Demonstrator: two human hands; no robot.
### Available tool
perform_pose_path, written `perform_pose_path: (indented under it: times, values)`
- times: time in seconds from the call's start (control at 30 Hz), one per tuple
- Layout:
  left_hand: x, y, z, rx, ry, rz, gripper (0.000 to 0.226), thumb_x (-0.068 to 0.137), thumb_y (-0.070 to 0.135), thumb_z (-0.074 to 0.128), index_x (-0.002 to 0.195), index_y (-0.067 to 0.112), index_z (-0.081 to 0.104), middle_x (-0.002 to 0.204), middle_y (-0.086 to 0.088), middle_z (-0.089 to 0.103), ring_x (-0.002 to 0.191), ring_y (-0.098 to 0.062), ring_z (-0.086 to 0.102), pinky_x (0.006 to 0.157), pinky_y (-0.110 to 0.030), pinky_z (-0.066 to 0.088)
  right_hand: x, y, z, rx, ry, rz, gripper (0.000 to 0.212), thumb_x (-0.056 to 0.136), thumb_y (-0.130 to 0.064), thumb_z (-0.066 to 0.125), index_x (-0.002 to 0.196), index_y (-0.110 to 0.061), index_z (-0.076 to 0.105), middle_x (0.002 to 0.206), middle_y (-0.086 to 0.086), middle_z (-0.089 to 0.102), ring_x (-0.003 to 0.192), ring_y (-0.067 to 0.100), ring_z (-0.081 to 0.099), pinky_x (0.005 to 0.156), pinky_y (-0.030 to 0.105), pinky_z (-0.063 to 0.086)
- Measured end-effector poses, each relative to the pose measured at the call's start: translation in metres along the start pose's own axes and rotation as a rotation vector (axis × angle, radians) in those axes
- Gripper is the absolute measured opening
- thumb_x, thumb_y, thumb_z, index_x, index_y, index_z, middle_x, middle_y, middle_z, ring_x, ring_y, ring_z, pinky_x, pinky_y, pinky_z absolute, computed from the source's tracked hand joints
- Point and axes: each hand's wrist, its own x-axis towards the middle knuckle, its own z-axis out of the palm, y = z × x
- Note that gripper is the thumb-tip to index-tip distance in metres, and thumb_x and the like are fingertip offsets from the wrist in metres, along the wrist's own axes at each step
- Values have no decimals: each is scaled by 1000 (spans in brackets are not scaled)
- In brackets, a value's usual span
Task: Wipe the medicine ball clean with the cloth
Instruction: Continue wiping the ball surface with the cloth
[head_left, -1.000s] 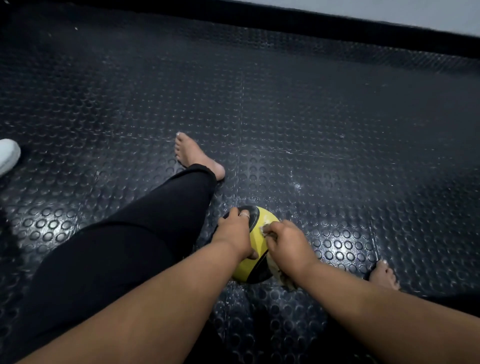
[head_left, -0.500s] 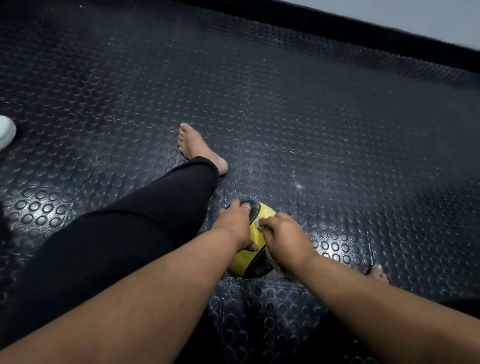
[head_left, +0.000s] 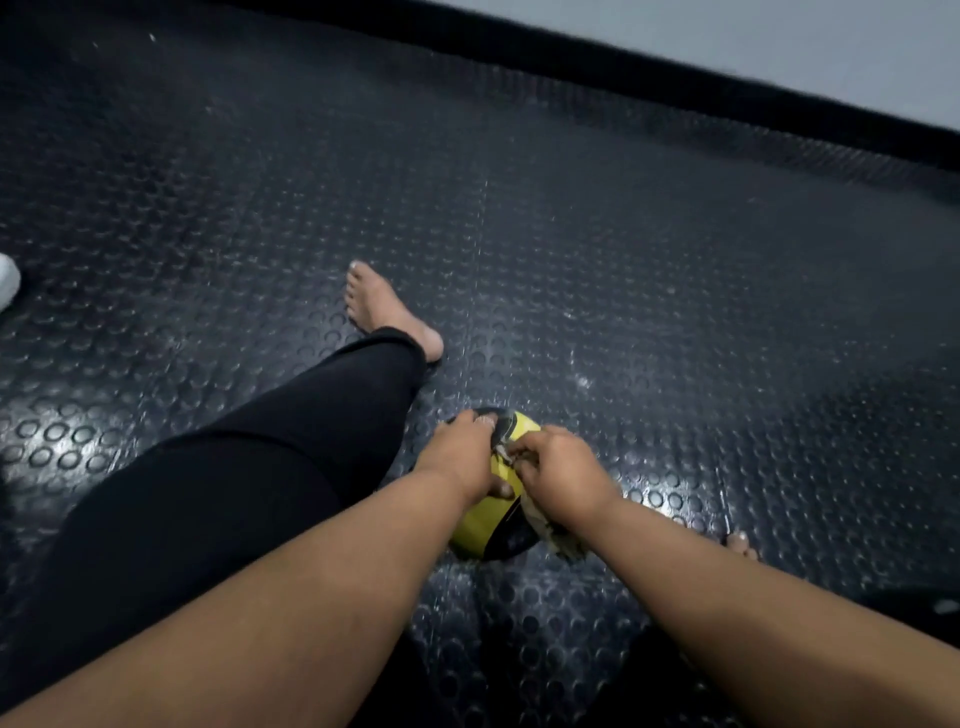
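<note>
Ball (head_left: 480, 527) on floor (head_left: 675, 312), between legs | left hand (head_left: 460, 460) cupped over top-left, steadying | right hand (head_left: 561, 480) clamped on cloth (head_left: 543, 525), pressed to right side | judged: mid-wipe, far side next.

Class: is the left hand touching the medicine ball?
Touching. The head view shows the left hand spread over the medicine ball, thumb against its yellow side.
</note>
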Motion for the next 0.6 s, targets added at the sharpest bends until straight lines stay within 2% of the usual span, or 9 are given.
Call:
perform_pose_path:
  times: [0.1, 0.23, 0.3, 0.37, 0.4, 0.43, 0.5, 0.53, 0.6]
  values:
    - [-7, 10, 3, 24, 28, 35, 83, 78, 38, 80, 146, 17, 39, 143, -6, 37, 134, -28, 35, 111, -37, 33, -1, 6, -14, 39, 6, 65, 26, 86, -12, 55, 107, -18, 69, 107, 7, 66, 100, 22, 62, 85, 27, 46]
    - [-4, 11, 6, 75, 93, 45, 63, 85, 34, 73, 140, 16, 47, 136, -7, 41, 128, -28, 39, 109, -38, 36, -3, 2, -29, 140, 121, 157, 24, 88, -13, 55, 110, -15, 65, 109, 7, 66, 102, 22, 61, 89, 28, 47]
    - [-13, 12, 19, 119, 98, 87, 60, 89, 27, 68, 144, 18, 44, 140, -7, 39, 130, -29, 38, 110, -39, 36, -8, 3, -38, 215, 143, 206, 23, 89, -15, 57, 111, -16, 64, 109, 3, 67, 100, 19, 61, 86, 23, 47]
    - [4, -4, 17, 152, 56, 137, 69, 89, 21, 64, 150, 20, 33, 149, -5, 32, 137, -31, 32, 114, -41, 31, -17, 5, -46, 259, 142, 233, 21, 89, -18, 59, 110, -18, 64, 106, -1, 67, 98, 15, 61, 80, 18, 44]
    - [31, -21, 1, 85, 99, 56, 74, 87, 20, 64, 152, 19, 28, 152, -5, 29, 140, -32, 29, 116, -42, 29, -23, 6, -51, 284, 146, 242, 21, 89, -19, 59, 110, -19, 64, 104, -2, 67, 97, 13, 61, 79, 17, 43]
    - [71, -46, -22, 28, 222, -56, 76, 86, 20, 65, 150, 17, 25, 152, -3, 30, 141, -33, 29, 115, -43, 29, -29, 8, -54, 306, 148, 244, 21, 89, -19, 60, 110, -20, 63, 104, -3, 67, 96, 13, 61, 78, 17, 43]
    - [175, -99, -73, -248, 564, -516, 74, 80, 21, 71, 141, 13, 30, 148, -10, 42, 136, -32, 41, 108, -43, 37, -38, 10, -60, 334, 155, 248, 22, 89, -20, 61, 111, -20, 63, 103, -3, 67, 93, 11, 60, 77, 18, 44]
    - [221, -128, -74, -346, 646, -624, 70, 79, 21, 72, 137, 12, 34, 143, -11, 47, 131, -31, 47, 104, -43, 41, -40, 10, -61, 329, 153, 253, 23, 89, -20, 61, 112, -19, 63, 105, -2, 67, 92, 12, 60, 78, 19, 44]
    - [252, -146, -69, -369, 725, -696, 62, 81, 19, 69, 134, 11, 39, 139, -12, 50, 125, -31, 52, 100, -45, 44, -43, 8, -63, 318, 152, 255, 24, 89, -20, 61, 114, -19, 62, 108, 0, 66, 93, 13, 58, 79, 20, 44]
